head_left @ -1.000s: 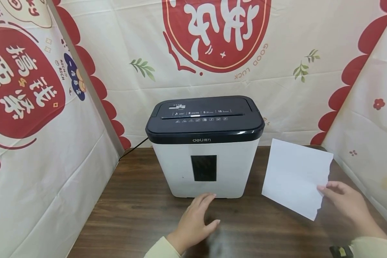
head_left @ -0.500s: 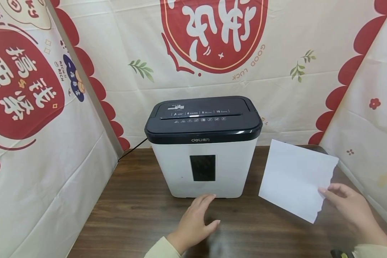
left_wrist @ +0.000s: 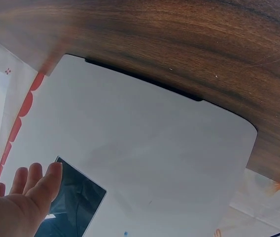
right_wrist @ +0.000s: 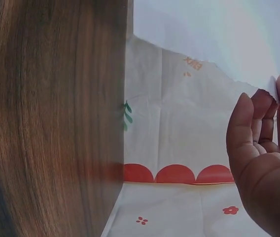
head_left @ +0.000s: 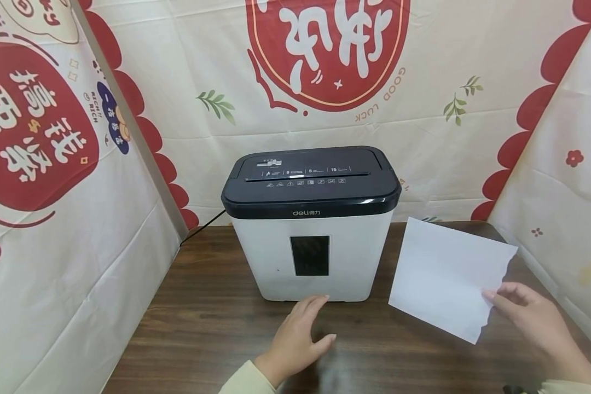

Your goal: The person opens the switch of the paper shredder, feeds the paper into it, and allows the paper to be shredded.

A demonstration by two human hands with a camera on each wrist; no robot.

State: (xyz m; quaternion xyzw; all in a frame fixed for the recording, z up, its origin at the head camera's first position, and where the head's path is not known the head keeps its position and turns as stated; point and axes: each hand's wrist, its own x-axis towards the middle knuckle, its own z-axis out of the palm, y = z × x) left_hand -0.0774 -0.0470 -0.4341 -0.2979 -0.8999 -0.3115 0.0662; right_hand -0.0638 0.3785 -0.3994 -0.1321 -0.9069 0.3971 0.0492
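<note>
A sheet of white paper (head_left: 448, 276) with a ragged torn right edge hangs tilted over the right side of the table. My right hand (head_left: 534, 314) pinches it by that torn edge between thumb and fingers; in the right wrist view the paper (right_wrist: 214, 34) spreads away from the thumb. A paper shredder (head_left: 271, 246) with a black top and white bin stands upright at the middle. Its feed slot (head_left: 307, 177) runs across the lid. Just in front of the bin's base, my left hand (head_left: 297, 342) holds nothing, its fingers extended and thumb apart.
The brown wooden table (head_left: 202, 328) carries the shredder near its back edge. A black cord (head_left: 204, 225) leads off to the left. Printed white cloth (head_left: 325, 128) walls the space at the back and both sides. The bin has a dark window (head_left: 310, 255).
My right hand has shifted the paper slightly, its left edge moving left and down toward the shredder's side. The left hand stays nearly still.
</note>
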